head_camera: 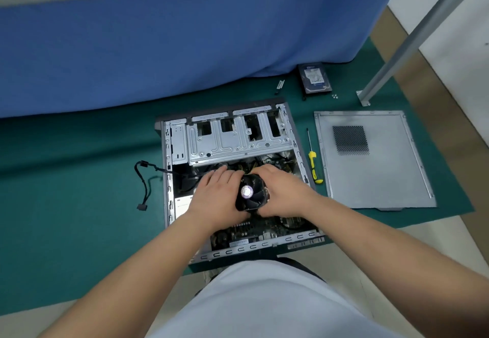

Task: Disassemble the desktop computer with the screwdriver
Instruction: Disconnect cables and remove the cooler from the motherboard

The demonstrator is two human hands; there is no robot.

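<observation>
Surroundings of the floor mat
A green rubber mat (66,178) covers the floor; blue cloth drape (158,46) along its far edge, grey metal pole (412,43) at its far-right corner.

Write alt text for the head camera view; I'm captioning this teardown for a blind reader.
Both hands, left hand and right hand, grip the black CPU cooler fan inside an open desktop case lying on a green mat. To its right lie a yellow-handled screwdriver, the removed side panel and a hard drive.

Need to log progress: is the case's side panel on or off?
Off. The side panel lies flat on the mat right of the open case, whose inside is exposed.
</observation>
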